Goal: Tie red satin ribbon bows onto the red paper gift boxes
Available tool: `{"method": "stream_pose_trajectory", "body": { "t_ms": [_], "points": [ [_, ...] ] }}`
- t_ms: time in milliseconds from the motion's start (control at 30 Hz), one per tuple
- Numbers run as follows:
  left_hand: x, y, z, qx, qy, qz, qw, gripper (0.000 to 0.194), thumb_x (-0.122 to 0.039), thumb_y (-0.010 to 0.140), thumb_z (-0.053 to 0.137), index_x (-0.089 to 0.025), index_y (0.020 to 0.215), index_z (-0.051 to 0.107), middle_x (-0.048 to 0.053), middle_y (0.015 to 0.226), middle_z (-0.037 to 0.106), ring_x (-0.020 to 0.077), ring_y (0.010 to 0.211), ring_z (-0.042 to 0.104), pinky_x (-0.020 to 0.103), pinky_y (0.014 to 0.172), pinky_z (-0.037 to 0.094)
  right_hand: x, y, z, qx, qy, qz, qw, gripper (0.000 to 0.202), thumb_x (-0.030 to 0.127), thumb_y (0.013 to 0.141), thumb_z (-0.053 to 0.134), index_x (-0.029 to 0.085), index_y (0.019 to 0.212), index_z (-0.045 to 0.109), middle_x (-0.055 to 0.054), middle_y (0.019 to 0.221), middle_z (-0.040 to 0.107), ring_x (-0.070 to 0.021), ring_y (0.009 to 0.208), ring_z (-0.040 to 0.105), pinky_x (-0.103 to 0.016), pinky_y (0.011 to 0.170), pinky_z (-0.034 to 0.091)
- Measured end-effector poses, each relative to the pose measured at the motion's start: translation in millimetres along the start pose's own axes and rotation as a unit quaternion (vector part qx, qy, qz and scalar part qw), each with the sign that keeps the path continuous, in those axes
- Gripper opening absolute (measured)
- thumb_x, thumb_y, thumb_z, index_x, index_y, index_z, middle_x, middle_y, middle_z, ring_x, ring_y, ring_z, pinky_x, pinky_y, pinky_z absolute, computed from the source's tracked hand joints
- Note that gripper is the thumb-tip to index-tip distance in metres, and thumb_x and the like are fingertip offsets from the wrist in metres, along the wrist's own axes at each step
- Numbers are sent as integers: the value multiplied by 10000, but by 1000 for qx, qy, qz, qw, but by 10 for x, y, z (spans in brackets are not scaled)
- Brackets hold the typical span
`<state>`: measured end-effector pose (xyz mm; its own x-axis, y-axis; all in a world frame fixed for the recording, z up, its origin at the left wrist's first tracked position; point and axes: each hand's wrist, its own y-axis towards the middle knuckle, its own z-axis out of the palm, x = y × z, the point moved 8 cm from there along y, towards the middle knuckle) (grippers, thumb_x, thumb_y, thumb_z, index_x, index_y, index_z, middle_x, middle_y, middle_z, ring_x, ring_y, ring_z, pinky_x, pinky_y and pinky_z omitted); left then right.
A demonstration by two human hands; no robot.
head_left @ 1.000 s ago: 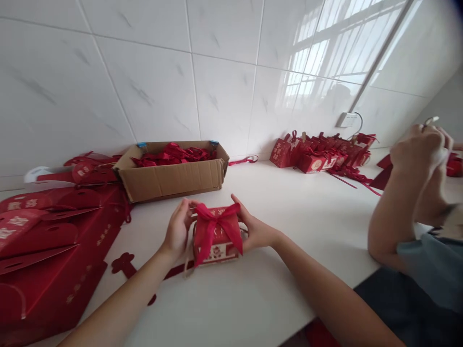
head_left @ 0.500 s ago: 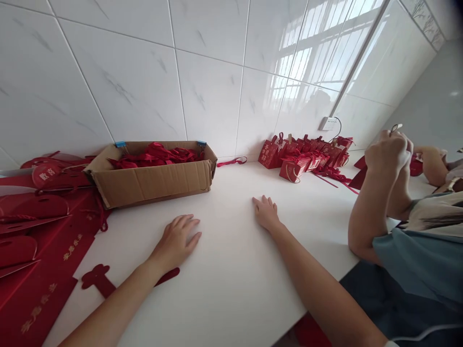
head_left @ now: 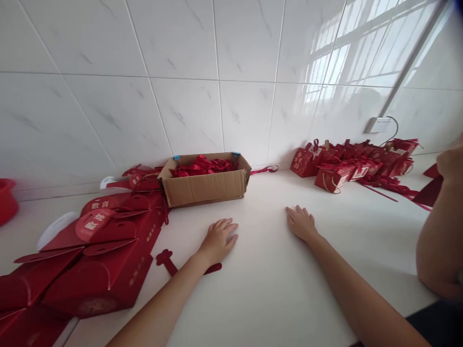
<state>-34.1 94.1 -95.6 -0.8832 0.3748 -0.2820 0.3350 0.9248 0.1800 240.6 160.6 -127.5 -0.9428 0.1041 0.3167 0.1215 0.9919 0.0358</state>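
Note:
My left hand lies on the white table, fingers apart and holding nothing. Under its wrist and forearm lie dark red flat pieces: one with a flower-shaped end shows on the left, and a rounded strip end on the right; whether they join is hidden by my arm. Farther right, my right hand rests on the table with its fingers spread and nothing in them. Behind my left hand stands an open cardboard box filled with red ribbons.
Red gift boxes with gold lettering line the left side. Small red boxes with loops cluster at the back right, by a white socket. A red ribbon lies near the tiled wall. Another person's arm is at the right edge.
The view has turned left, so everything sits farther right in the picture, and more red gift boxes and a red container show at left. Both my hands stay resting on the table.

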Motion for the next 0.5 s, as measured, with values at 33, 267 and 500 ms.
{"method": "stream_pose_trajectory", "body": {
  "t_ms": [33,267,500],
  "points": [
    [-2,-8,1,0,1,0,1000,386,-347,905,425,-239,1252,554,72,1407,485,238,1311,401,442,1083,311,-8,2,11,-3,1,-2,1000,469,279,941,300,225,1384,441,-164,1507,294,-352,1402,211,-532,1090,190],
    [-61,-60,-12,-6,-13,1,1000,384,-335,903,442,-208,1244,563,104,1394,495,254,1307,402,451,1076,317,-15,-9,-35,-58,20,-21,998,465,288,914,324,156,1324,497,-204,1430,389,-370,1358,308,-577,1044,281],
    [-139,-110,-46,-30,-27,8,999,303,-306,894,521,-196,1168,589,117,1333,525,276,1247,450,494,1028,369,1393,-586,-519,-146,203,-293,923,407,408,846,486,189,1181,561,-163,1398,407,-303,1309,385,-472,1015,396]
  ]
}}
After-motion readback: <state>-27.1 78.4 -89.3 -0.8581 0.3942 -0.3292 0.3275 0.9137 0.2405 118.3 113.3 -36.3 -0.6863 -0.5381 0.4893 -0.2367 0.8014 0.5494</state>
